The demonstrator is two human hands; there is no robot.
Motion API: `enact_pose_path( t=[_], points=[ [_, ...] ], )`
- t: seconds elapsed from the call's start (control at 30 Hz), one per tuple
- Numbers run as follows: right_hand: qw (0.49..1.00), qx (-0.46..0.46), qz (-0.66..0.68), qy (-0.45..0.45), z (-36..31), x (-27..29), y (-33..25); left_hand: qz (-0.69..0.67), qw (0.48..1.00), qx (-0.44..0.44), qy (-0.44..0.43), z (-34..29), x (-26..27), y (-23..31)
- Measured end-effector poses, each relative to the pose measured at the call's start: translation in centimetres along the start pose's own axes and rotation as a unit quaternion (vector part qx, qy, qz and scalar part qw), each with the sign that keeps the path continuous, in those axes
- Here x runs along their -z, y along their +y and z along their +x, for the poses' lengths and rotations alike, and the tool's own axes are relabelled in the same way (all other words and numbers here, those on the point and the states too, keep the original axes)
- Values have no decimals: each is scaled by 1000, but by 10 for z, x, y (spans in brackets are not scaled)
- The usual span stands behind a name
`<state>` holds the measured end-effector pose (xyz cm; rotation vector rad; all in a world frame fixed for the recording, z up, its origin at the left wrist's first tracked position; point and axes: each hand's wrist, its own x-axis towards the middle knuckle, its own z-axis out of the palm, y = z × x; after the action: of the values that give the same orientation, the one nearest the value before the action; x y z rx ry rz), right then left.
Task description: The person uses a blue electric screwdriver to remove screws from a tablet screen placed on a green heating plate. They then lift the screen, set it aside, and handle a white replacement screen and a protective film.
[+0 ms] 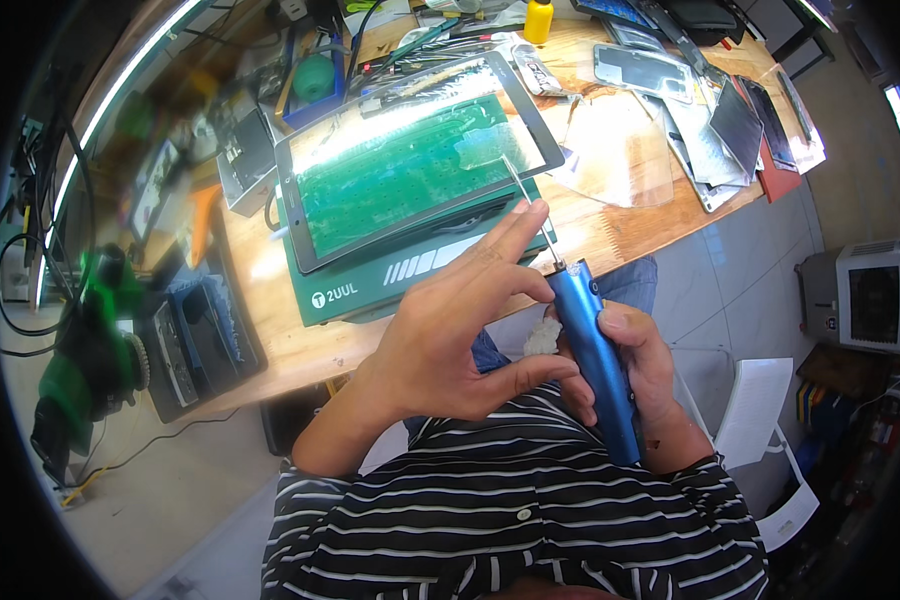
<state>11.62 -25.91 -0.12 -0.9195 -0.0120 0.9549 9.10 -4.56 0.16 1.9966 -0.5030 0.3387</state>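
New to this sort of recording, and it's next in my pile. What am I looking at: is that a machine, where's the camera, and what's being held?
No robot here: these are a person's bare hands. The one picture comes from a wide fisheye camera on their head, looking down, so straight edges bend near the rim.

The right hand grips a blue cylindrical tool with a thin bent metal tip. The left hand is spread beside it; a white wad shows between the hands, though I can't tell which one, if either, holds it.

On the wooden bench, a dark-bordered clear panel sits over a green base. Farther back stands a yellow bottle; phone parts lie to the right.
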Motion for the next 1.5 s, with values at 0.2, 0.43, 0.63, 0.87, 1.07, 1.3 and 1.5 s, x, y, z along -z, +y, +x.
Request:
enact_pose_path(
  t=[0.2,0.43,0.63,0.87,1.07,1.3,1.5],
  points=[
    [1000,-8,7,-3,0,3,-1,4,1000,-5,-5,2,0,-1],
    [1000,-12,-9,-4,-3,4,-2,6,1000,-5,-8,3,-1,-1],
    [1000,-11,-9,1,-4,3,-2,6,1000,-9,-7,3,-2,0],
    [1000,-6,-13,9,-6,3,-4,9,1000,-14,-9,6,-3,-1],
    [1000,-8,-7,6,-7,7,-5,8,1000,-9,-9,8,-6,0],
    [1000,-6,1,7,-8,10,-3,18,1000,-13,-11,8,-7,-2],
    [1000,-5,-25,14,-11,11,-4,36,999,-34,-14,11,-9,0]
  ],
)
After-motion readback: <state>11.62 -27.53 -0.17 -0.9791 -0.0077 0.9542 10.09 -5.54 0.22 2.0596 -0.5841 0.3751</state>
